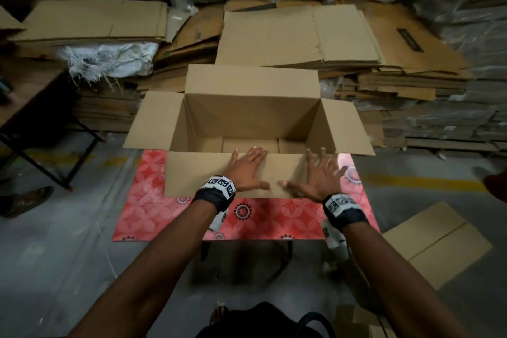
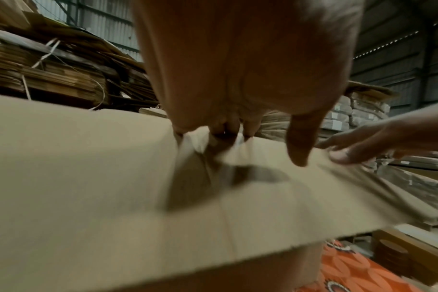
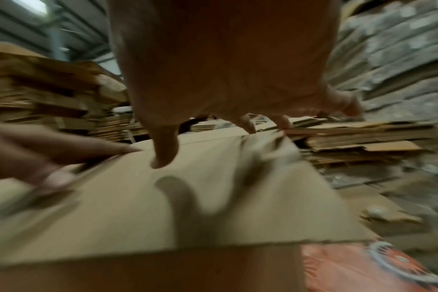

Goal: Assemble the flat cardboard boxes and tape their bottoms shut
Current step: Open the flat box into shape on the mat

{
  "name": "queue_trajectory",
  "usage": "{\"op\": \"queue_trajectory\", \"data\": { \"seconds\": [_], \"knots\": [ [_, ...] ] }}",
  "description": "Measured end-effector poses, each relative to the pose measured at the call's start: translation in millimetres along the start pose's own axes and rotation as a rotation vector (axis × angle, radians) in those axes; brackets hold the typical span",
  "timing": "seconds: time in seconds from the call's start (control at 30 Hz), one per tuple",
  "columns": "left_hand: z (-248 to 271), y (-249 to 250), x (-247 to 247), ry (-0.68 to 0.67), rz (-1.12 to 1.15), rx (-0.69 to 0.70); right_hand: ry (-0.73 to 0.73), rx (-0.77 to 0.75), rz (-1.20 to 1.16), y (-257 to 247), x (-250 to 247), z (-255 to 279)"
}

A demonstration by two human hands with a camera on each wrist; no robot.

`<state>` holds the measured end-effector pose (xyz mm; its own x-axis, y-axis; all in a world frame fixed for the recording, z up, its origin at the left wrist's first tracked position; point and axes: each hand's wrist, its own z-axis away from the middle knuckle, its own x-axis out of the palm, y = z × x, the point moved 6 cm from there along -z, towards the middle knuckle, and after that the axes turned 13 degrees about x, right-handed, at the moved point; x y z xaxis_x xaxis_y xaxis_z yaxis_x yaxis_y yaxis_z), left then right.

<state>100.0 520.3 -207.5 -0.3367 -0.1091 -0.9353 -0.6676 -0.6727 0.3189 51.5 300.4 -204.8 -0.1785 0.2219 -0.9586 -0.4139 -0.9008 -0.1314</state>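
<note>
Two hands on a box flap

The left hand (image 1: 244,170) and right hand (image 1: 319,175) lie flat, fingers spread, gripping nothing, on the open brown cardboard box's (image 1: 247,115) near flap.

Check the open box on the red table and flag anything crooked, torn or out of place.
Nothing stands out on the cardboard box: it sits square on the red patterned table, walls upright, four flaps folded outward, no tears visible. The left hand and right hand lie flat on its near flap.

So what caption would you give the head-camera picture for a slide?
Both open hands, left hand and right hand, press the near flap of an opened cardboard box on a red patterned table.
</note>
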Motion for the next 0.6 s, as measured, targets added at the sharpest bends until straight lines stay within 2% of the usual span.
{"op": "queue_trajectory", "data": {
  "seconds": [0.07,0.17,0.27,0.37,0.47,0.6],
  "knots": [
    [13,0,3,-0.037,-0.121,0.037,0.002,-0.119,0.079,-19,8,14],
    [33,-5,0,-0.02,-0.297,0.05,0.056,-0.211,0.226,-38,13,25],
    [48,-5,-12,0.051,-0.276,0.037,0.095,-0.271,0.271,-53,10,37],
    [64,1,-24,0.186,-0.176,0.063,0.163,-0.362,0.173,-62,-5,51],
    [79,6,-42,0.399,-0.119,0.103,0.314,-0.422,0.104,-68,-27,60],
    [86,12,-73,0.68,-0.214,0.155,0.536,-0.476,-0.034,-76,-59,59]
  ]
}}
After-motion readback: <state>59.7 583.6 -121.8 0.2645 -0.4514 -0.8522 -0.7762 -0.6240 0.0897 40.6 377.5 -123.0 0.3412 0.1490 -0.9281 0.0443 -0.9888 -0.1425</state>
